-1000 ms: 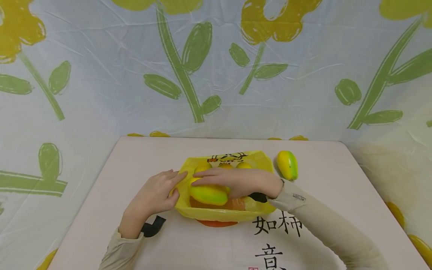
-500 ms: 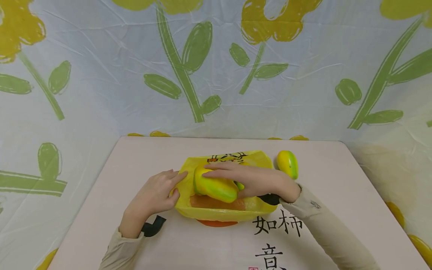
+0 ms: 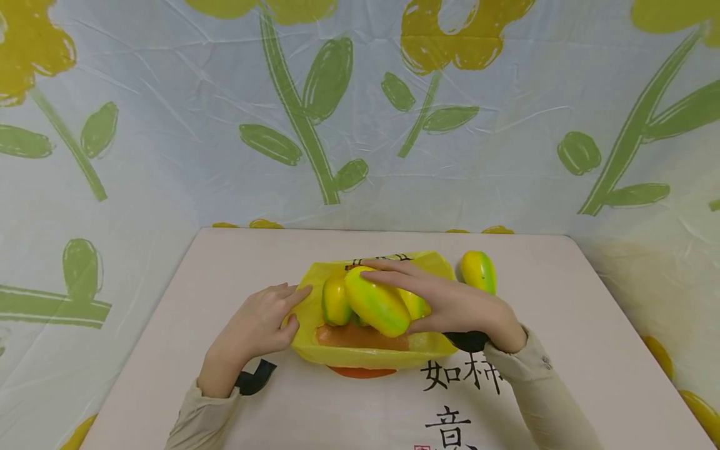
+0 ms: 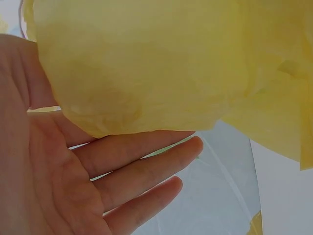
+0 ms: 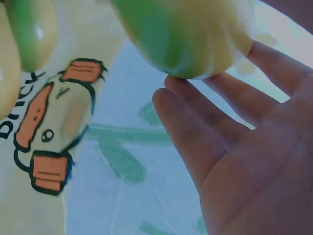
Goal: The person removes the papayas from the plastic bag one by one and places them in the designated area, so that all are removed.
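Right grip [image 3: 444, 300] pinches yellow-green oval fruit [image 3: 378, 302] over yellow plastic bag [image 3: 371, 359]; slick skin may slip. Left grip [image 3: 263, 322], bag's left: closure unclear.

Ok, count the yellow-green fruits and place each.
4: a held fruit in the right hand, over the yellow bag; a left fruit and a right fruit in the bag; a loose fruit on the table, right of the bag. More may hide inside.

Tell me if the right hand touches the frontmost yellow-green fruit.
Touching: the head view shows the right hand gripping this fruit, a finger across its upper end, the thumb against its lower end.
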Demonstrator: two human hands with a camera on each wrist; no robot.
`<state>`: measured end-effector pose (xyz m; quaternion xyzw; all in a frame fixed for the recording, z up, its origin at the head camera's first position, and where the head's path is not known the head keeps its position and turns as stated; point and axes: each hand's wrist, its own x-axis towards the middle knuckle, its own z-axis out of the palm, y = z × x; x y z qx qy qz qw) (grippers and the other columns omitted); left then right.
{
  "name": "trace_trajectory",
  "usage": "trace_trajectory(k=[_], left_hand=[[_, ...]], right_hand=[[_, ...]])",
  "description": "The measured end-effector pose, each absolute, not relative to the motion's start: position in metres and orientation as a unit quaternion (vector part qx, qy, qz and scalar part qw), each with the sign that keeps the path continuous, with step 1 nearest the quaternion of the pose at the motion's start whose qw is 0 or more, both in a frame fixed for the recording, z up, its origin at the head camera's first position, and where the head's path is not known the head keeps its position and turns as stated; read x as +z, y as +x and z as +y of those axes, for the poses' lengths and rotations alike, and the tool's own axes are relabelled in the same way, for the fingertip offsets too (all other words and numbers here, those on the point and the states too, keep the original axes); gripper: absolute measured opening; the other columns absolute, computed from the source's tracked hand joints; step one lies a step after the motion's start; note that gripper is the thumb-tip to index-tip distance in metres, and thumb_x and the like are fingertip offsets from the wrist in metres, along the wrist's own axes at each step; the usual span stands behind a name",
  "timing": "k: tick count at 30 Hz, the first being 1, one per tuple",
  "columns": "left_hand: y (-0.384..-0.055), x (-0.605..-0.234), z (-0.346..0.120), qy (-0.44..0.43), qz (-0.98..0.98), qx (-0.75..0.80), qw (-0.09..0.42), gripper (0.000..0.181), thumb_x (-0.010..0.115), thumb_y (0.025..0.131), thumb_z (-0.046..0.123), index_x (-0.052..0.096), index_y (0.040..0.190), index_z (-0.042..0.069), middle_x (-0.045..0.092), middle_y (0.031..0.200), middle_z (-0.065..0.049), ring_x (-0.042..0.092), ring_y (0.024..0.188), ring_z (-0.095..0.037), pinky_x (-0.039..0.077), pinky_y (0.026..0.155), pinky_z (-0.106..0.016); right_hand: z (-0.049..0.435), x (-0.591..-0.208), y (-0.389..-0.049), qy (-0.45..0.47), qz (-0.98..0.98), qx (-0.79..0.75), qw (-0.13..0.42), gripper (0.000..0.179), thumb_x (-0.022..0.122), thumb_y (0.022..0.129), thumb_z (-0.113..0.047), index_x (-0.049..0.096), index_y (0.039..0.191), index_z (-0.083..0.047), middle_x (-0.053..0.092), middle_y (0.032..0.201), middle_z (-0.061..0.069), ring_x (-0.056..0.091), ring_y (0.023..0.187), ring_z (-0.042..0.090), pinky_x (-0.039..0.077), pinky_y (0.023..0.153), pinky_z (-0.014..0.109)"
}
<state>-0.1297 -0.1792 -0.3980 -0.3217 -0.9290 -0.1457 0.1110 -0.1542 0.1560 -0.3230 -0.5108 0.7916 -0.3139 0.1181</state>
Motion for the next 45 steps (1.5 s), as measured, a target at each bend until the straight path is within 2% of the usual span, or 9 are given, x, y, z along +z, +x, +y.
trace_trajectory(k=[7,11,16,20,23,32,40,45], left_hand=[[-0.130,-0.400,-0.179,-0.324,-0.928,-0.144,0.113,0.049,0.058,0.075,0.003,0.067,0.122,-0.003,0.070,0.113,-0.015,0.066,0.104,-0.036,0.052,0.093,-0.048],[-0.130,-0.400,-0.179,-0.325,-0.927,-0.144,0.118,0.049,0.058,0.075,0.003,0.067,0.122,-0.003,0.070,0.112,-0.015,0.067,0.104,-0.036,0.052,0.094,-0.048],[-0.130,-0.400,-0.179,-0.325,-0.928,-0.142,0.119,0.049,0.058,0.075,0.003,0.067,0.122,-0.003,0.070,0.111,-0.015,0.067,0.103,-0.035,0.052,0.093,-0.048],[-0.130,-0.401,-0.180,-0.322,-0.929,-0.141,0.116,0.049,0.058,0.075,0.003,0.067,0.123,-0.003,0.070,0.111,-0.014,0.067,0.103,-0.035,0.052,0.093,-0.048],[-0.130,-0.401,-0.180,-0.321,-0.929,-0.142,0.117,0.049,0.058,0.075,0.003,0.067,0.123,-0.003,0.070,0.111,-0.014,0.067,0.104,-0.034,0.052,0.094,-0.048],[-0.130,-0.401,-0.180,-0.320,-0.929,-0.141,0.119,0.049,0.058,0.075,0.003,0.067,0.123,-0.002,0.071,0.111,-0.014,0.067,0.104,-0.033,0.052,0.094,-0.047],[-0.131,-0.401,-0.180,-0.323,-0.928,-0.142,0.121,0.048,0.057,0.075,0.003,0.067,0.123,-0.003,0.071,0.109,-0.013,0.068,0.102,-0.032,0.052,0.093,-0.047],[-0.131,-0.401,-0.180,-0.322,-0.928,-0.141,0.120,0.048,0.057,0.076,0.003,0.067,0.123,-0.002,0.071,0.109,-0.013,0.068,0.101,-0.032,0.052,0.094,-0.047]], right_hand=[[0.174,-0.323,-0.144,-0.474,0.804,-0.348,0.089,0.102,0.083,0.075,-0.001,0.026,0.158,-0.020,0.021,0.164,0.002,0.021,0.148,0.022,0.042,0.107,0.045],[0.184,-0.326,-0.139,-0.454,0.809,-0.366,0.070,0.100,0.084,0.076,-0.004,0.028,0.158,-0.019,0.023,0.163,0.001,0.022,0.148,0.021,0.035,0.112,0.035],[0.195,-0.333,-0.139,-0.461,0.789,-0.404,0.034,0.096,0.085,0.076,-0.012,0.032,0.155,-0.008,0.029,0.160,0.009,0.024,0.148,0.026,0.024,0.116,0.028],[0.203,-0.335,-0.139,-0.451,0.789,-0.417,0.022,0.099,0.087,0.073,-0.012,0.031,0.155,-0.006,0.030,0.160,0.009,0.029,0.145,0.023,0.035,0.110,0.027],[0.209,-0.335,-0.138,-0.445,0.787,-0.426,0.014,0.104,0.089,0.070,-0.008,0.030,0.155,-0.005,0.030,0.159,0.010,0.034,0.141,0.020,0.041,0.105,0.025],[0.223,-0.321,-0.131,-0.452,0.761,-0.463,-0.059,0.111,0.084,0.054,0.020,0.028,0.149,0.013,0.029,0.154,0.028,0.040,0.136,0.017,0.042,0.103,0.021],[0.259,-0.338,-0.148,-0.413,0.769,-0.476,-0.105,0.122,0.080,0.043,0.032,0.024,0.150,0.012,0.031,0.154,0.024,0.047,0.130,0.017,0.042,0.103,0.019],[0.275,-0.342,-0.155,-0.396,0.761,-0.501,-0.114,0.123,0.076,0.044,0.036,0.023,0.152,0.011,0.028,0.156,0.025,0.047,0.129,0.019,0.042,0.102,0.020]])
